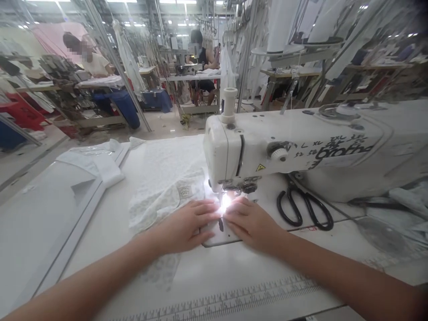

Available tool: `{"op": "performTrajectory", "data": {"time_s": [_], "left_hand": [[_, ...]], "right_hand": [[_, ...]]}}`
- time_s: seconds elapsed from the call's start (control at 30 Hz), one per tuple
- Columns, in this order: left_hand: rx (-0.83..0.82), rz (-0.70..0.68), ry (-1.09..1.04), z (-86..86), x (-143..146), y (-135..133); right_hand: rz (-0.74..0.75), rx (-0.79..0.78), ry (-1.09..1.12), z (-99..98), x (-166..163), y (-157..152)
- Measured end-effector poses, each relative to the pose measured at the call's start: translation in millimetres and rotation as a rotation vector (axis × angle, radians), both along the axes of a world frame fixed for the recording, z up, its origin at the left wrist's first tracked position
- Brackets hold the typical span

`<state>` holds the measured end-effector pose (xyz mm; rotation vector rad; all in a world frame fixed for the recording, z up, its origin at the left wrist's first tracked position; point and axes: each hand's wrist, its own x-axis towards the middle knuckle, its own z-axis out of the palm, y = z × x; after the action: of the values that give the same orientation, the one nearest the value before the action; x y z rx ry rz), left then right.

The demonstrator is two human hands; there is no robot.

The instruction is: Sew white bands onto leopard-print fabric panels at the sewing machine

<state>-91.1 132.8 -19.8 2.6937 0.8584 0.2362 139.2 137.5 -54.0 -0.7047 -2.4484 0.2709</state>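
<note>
My left hand [189, 225] lies on the white patterned fabric [160, 205], its fingers stretched toward the needle area and its thumb apart. A small printed label [185, 192] shows on that fabric. From the other side, my right hand [256, 223] reaches in under the head of the white sewing machine [220, 147]. Its fingers are pressed together at the needle, and glare hides what is between them. The fingertips of both hands nearly meet beside the bright machine lamp [225, 203]. Part of the metal needle plate [222, 238] shows below them.
Black-handled scissors [304, 207] lie right of my right hand. A printed ruler strip [217, 305] runs along the table's front. Bundled pale cloth [408, 209] lies at far right. A white strip [109, 169] lies at left. Other people sit at machines behind.
</note>
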Motion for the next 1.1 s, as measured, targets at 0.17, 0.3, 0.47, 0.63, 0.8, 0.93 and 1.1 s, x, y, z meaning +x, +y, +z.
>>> {"op": "performTrajectory", "data": {"time_s": [0.17, 0.3, 0.47, 0.63, 0.8, 0.93, 1.1], "left_hand": [[-0.016, -0.008, -0.009, -0.4, -0.2, 1.1], [0.004, 0.0, -0.001, -3.2, -1.2, 7.1], [0.036, 0.006, -0.024, -5.8, -2.0, 17.7], [0.047, 0.017, -0.04, -4.1, -0.2, 25.1], [0.04, 0.047, -0.038, 0.0, 2.5, 23.6], [0.047, 0.089, -0.025, 1.6, 4.7, 25.3], [0.137, 0.076, -0.018, -7.3, -3.5, 27.4]], "right_hand": [[-0.05, -0.013, -0.029, -0.5, 2.4, -5.8], [-0.084, -0.019, -0.095, 1.8, 0.3, -3.0], [-0.159, 0.028, -0.202, 3.1, -2.7, -0.9], [-0.178, 0.039, -0.229, 2.4, -1.6, -1.9], [-0.165, 0.027, -0.194, 3.8, -0.5, -3.2], [-0.179, 0.03, -0.179, 3.4, 0.2, -1.9], [-0.228, 0.116, -0.15, 6.0, 1.1, 2.8]]}}
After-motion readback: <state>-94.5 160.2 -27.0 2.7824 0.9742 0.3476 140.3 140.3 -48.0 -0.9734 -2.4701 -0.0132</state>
